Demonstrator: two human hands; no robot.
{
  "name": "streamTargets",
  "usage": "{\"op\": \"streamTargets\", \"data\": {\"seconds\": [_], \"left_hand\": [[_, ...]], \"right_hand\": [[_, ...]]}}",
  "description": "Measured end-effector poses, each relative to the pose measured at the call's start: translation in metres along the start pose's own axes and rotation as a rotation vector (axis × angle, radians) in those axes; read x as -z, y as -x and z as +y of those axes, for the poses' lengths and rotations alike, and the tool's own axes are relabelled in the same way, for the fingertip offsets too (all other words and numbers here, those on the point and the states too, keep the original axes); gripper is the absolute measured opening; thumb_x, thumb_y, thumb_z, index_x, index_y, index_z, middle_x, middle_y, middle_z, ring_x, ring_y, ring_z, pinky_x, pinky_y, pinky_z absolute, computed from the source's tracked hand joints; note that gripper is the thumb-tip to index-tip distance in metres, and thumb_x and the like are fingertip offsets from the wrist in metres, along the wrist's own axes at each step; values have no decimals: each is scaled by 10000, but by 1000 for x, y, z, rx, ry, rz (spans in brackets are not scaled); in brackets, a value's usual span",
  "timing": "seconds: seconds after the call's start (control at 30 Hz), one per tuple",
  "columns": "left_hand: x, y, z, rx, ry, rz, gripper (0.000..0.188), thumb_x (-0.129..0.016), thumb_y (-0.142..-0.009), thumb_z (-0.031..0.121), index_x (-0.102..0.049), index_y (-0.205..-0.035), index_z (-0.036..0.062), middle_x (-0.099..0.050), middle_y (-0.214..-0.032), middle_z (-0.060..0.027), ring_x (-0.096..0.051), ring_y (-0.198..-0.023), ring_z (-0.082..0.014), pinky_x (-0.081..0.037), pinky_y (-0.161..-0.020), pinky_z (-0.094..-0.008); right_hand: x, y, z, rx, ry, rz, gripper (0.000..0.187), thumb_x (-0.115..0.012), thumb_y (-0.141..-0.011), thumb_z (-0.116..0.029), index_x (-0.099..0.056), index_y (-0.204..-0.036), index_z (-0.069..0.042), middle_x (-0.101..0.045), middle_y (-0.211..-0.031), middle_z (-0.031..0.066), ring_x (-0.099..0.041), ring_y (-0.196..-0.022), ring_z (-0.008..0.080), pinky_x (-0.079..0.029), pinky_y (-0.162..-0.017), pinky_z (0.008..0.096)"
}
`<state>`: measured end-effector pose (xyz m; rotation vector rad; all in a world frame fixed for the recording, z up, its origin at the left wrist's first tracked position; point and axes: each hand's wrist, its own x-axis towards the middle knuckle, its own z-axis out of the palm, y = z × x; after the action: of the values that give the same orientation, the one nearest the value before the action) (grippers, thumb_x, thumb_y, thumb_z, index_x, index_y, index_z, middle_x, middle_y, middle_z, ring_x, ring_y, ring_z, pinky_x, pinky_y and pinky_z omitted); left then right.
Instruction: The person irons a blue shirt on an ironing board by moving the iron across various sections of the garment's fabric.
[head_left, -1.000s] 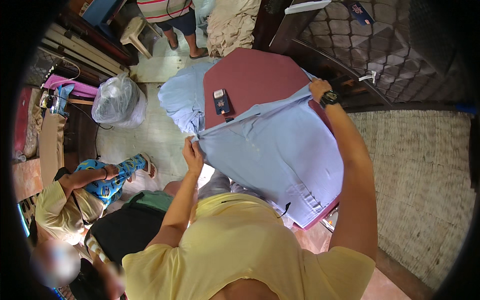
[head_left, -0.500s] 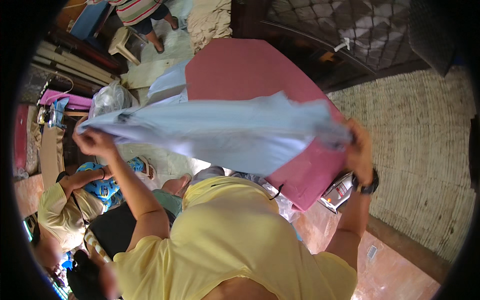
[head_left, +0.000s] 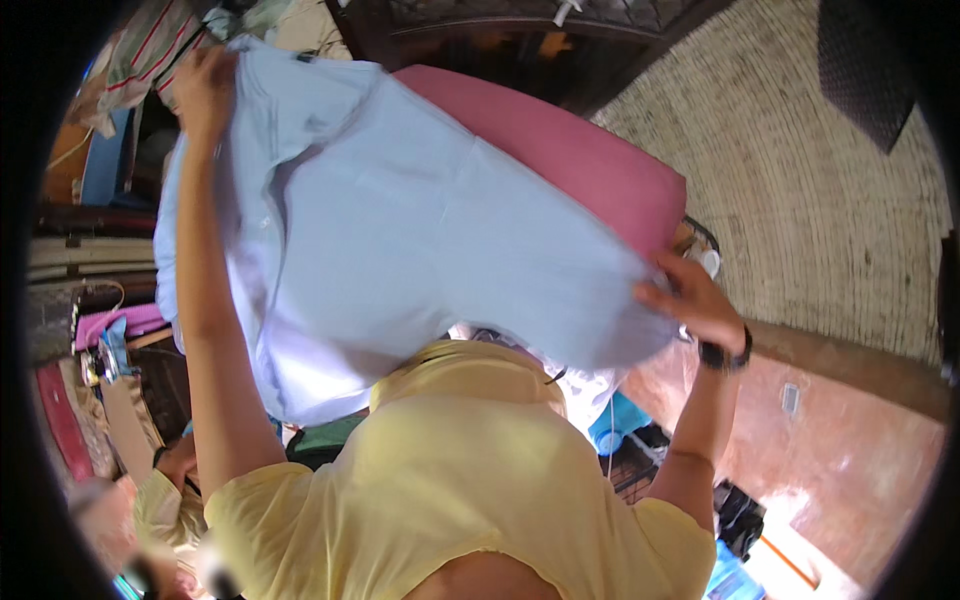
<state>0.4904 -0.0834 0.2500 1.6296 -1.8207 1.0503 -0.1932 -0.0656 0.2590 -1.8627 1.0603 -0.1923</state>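
Note:
A light blue shirt (head_left: 390,210) with small buttons down its front is spread between my hands, over a pink-covered ironing board (head_left: 570,160). At the far left, my left hand (head_left: 207,85) is closed on the shirt's upper edge, near a small dark label. My right hand (head_left: 695,300), with a dark watch on its wrist, is closed on the narrower end of the shirt at the right. The fabric between them hangs in a few folds, and its lower part drapes to the left of my yellow top. Most of the board is hidden under the shirt.
A ribbed beige mat (head_left: 780,190) covers the floor at the right, beside a dark door (head_left: 490,40) at the back. Another person in a striped top (head_left: 145,60) stands at the far left, and someone else is at the lower left. A blue container (head_left: 615,425) is below the board.
My left hand has moved up and away, opening the shirt out from a narrow, blurred band. My right hand has come slightly lower. The view has shifted, and the shirt now covers more of the board.

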Motion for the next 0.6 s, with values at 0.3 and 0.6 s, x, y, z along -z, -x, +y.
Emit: {"op": "streamTargets", "data": {"seconds": [0.3,0.6], "left_hand": [[-231,40,109,672,435,-511,311,-517,-940,339,-639,-1143,138,-699,-1028,-169,-649,-989,-386,-491,-852,-475],[-67,181,352,171,994,-559,398,-677,-818,210,-517,-1119,5,-531,-1081,-214,-529,-993,-406,-453,-863,-464]], "right_hand": [[-39,-126,197,-493,673,470,441,-748,-804,-354,-593,-1108,-74,-573,-1065,137,-528,-979,294,-456,-840,427],[-111,-46,267,-629,469,920,538,-703,-823,-280,-461,-1256,-73,-496,-1176,249,-497,-1071,465,-439,-883,573]]}}
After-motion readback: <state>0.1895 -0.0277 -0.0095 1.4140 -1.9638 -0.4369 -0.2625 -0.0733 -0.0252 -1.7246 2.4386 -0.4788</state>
